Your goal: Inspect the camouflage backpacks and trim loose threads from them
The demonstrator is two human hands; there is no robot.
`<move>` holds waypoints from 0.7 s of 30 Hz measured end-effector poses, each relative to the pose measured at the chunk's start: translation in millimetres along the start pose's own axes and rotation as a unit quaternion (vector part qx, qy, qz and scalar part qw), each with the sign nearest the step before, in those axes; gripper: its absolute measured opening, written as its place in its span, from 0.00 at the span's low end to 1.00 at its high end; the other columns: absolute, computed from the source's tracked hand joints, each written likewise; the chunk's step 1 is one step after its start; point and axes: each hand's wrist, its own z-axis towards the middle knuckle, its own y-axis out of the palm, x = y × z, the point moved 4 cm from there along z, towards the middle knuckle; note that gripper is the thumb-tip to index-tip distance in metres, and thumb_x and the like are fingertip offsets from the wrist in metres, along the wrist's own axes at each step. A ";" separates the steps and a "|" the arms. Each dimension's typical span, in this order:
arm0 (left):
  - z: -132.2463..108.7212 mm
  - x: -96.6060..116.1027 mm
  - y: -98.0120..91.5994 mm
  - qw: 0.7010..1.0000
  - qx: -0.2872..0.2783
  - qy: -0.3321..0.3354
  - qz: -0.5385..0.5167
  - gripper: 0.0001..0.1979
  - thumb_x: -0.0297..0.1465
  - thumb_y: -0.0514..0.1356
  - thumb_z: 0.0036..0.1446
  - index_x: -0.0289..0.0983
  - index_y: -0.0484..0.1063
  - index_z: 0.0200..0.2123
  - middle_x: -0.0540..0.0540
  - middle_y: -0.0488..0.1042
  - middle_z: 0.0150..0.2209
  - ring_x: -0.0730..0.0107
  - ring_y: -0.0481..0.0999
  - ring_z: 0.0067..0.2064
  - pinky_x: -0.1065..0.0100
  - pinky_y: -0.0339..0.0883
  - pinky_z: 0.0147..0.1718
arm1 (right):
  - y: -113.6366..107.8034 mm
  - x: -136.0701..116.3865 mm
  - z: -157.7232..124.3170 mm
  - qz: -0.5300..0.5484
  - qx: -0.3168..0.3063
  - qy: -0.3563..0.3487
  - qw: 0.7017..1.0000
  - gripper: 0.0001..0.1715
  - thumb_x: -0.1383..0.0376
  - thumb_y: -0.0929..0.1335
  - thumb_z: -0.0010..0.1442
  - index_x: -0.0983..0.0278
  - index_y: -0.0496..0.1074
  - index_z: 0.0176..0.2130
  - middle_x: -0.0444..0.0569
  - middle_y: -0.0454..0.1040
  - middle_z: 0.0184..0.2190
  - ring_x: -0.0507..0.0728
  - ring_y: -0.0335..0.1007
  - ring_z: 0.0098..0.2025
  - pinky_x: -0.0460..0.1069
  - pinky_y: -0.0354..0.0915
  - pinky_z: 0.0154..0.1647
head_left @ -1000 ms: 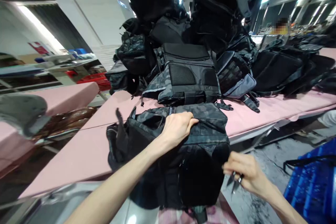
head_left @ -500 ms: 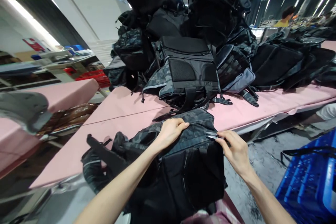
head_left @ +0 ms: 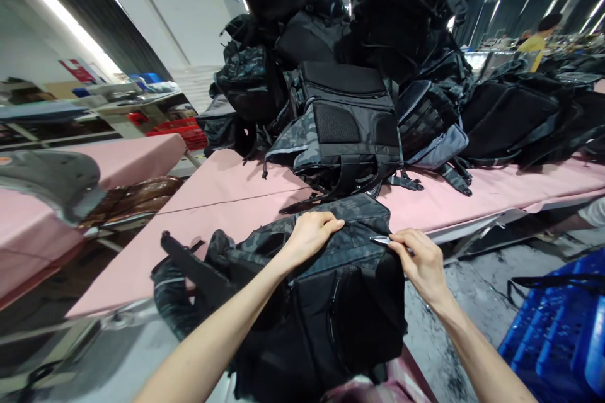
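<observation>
A black and camouflage backpack (head_left: 326,289) lies at the near edge of a pink table (head_left: 208,201), partly hanging over it. My left hand (head_left: 309,236) is closed on the top edge of the backpack, fingers curled over the fabric. My right hand (head_left: 418,258) pinches a small pair of metal snips (head_left: 380,240), whose tips touch the backpack's upper right seam. A loose strap (head_left: 189,264) of the backpack sticks out to the left.
A tall heap of black and grey backpacks (head_left: 350,75) fills the back of the table. A blue plastic crate (head_left: 562,340) stands on the floor at right. A second pink table (head_left: 118,164) is at left. A person in yellow (head_left: 536,44) works far off.
The backpack has been pulled nearer and lower on the table. My right hand rose from beside the bag to its top right seam, bringing the snips against the fabric.
</observation>
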 end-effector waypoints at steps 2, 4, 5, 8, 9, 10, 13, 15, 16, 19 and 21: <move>0.1 -0.7 0.3 1.000 0.001 -0.001 0.000 0.18 0.41 0.51 0.53 0.36 0.61 0.18 0.53 0.60 0.18 0.72 0.60 0.25 0.71 0.48 0.27 | -1.6 3.9 -1.3 0.000 -0.002 0.009 1.000 0.06 0.64 0.64 0.61 0.62 0.70 0.34 0.47 0.73 0.32 0.55 0.68 0.36 0.50 0.63 0.37; 0.1 -1.2 0.7 1.000 0.000 -0.003 0.000 0.18 0.41 0.51 0.52 0.36 0.60 0.17 0.53 0.60 0.18 0.73 0.60 0.24 0.71 0.48 0.27 | -1.5 5.8 -2.2 -0.013 -0.011 0.003 1.000 0.06 0.64 0.64 0.61 0.62 0.70 0.35 0.48 0.73 0.32 0.55 0.68 0.36 0.50 0.62 0.37; 0.1 -1.2 0.8 1.000 0.000 -0.004 -0.001 0.18 0.41 0.51 0.52 0.36 0.60 0.17 0.53 0.59 0.18 0.73 0.59 0.24 0.71 0.48 0.27 | -0.9 6.0 -2.3 -0.018 -0.016 -0.002 1.000 0.06 0.64 0.64 0.61 0.62 0.70 0.35 0.48 0.73 0.32 0.55 0.68 0.36 0.50 0.62 0.37; 0.4 -1.5 1.2 1.000 -0.001 -0.005 -0.006 0.18 0.42 0.52 0.52 0.36 0.60 0.17 0.54 0.58 0.18 0.73 0.58 0.24 0.71 0.47 0.26 | 1.4 4.4 -0.4 -0.020 -0.020 -0.011 1.000 0.06 0.64 0.64 0.61 0.62 0.70 0.35 0.48 0.73 0.32 0.55 0.68 0.35 0.50 0.62 0.37; 0.8 -1.9 1.3 1.000 -0.003 -0.005 -0.008 0.18 0.42 0.52 0.52 0.36 0.59 0.17 0.54 0.57 0.17 0.74 0.57 0.23 0.71 0.47 0.26 | 2.6 3.0 0.7 -0.010 -0.022 -0.012 1.000 0.07 0.64 0.64 0.61 0.62 0.70 0.35 0.48 0.73 0.32 0.55 0.68 0.35 0.50 0.62 0.36; 1.3 -2.6 1.6 1.000 -0.006 -0.005 -0.011 0.18 0.42 0.52 0.52 0.36 0.58 0.17 0.54 0.57 0.17 0.74 0.56 0.23 0.71 0.46 0.25 | 4.2 1.1 1.9 0.004 -0.025 -0.012 1.000 0.07 0.64 0.64 0.61 0.62 0.70 0.34 0.47 0.73 0.31 0.54 0.68 0.34 0.50 0.62 0.36; 3.5 -6.0 2.7 1.000 -0.021 0.000 -0.018 0.20 0.43 0.52 0.52 0.36 0.56 0.16 0.54 0.54 0.16 0.75 0.54 0.22 0.71 0.44 0.23 | 11.0 -8.8 6.3 0.049 -0.040 -0.014 0.998 0.07 0.64 0.64 0.61 0.62 0.70 0.33 0.47 0.73 0.31 0.54 0.68 0.34 0.49 0.62 0.35; 4.9 -8.9 2.9 0.999 -0.030 0.007 -0.024 0.20 0.44 0.52 0.52 0.36 0.56 0.16 0.55 0.52 0.17 0.76 0.52 0.21 0.71 0.43 0.22 | 16.6 -18.3 9.6 0.055 -0.049 -0.029 0.997 0.07 0.64 0.64 0.61 0.63 0.71 0.34 0.47 0.73 0.31 0.54 0.68 0.34 0.49 0.62 0.35; 5.4 -10.3 2.8 0.999 -0.033 0.011 -0.026 0.21 0.45 0.52 0.52 0.36 0.56 0.16 0.55 0.52 0.17 0.76 0.52 0.21 0.70 0.42 0.22 | 19.5 -23.0 11.3 0.052 -0.054 -0.040 0.996 0.07 0.64 0.64 0.61 0.63 0.71 0.34 0.48 0.73 0.31 0.54 0.68 0.34 0.49 0.62 0.35; 6.4 -13.3 1.8 0.998 -0.041 0.017 -0.033 0.21 0.45 0.52 0.52 0.36 0.59 0.17 0.55 0.53 0.17 0.76 0.52 0.22 0.71 0.43 0.22 | 26.4 -32.7 16.0 0.039 -0.071 -0.070 0.994 0.06 0.65 0.64 0.61 0.63 0.70 0.35 0.48 0.73 0.32 0.55 0.67 0.35 0.50 0.62 0.35; 6.8 -14.1 0.9 0.998 -0.045 0.018 -0.040 0.20 0.45 0.52 0.52 0.35 0.61 0.18 0.55 0.54 0.17 0.76 0.53 0.22 0.71 0.44 0.22 | 28.9 -34.7 18.6 0.035 -0.081 -0.087 0.992 0.06 0.65 0.64 0.61 0.63 0.70 0.36 0.48 0.73 0.32 0.55 0.67 0.35 0.50 0.62 0.35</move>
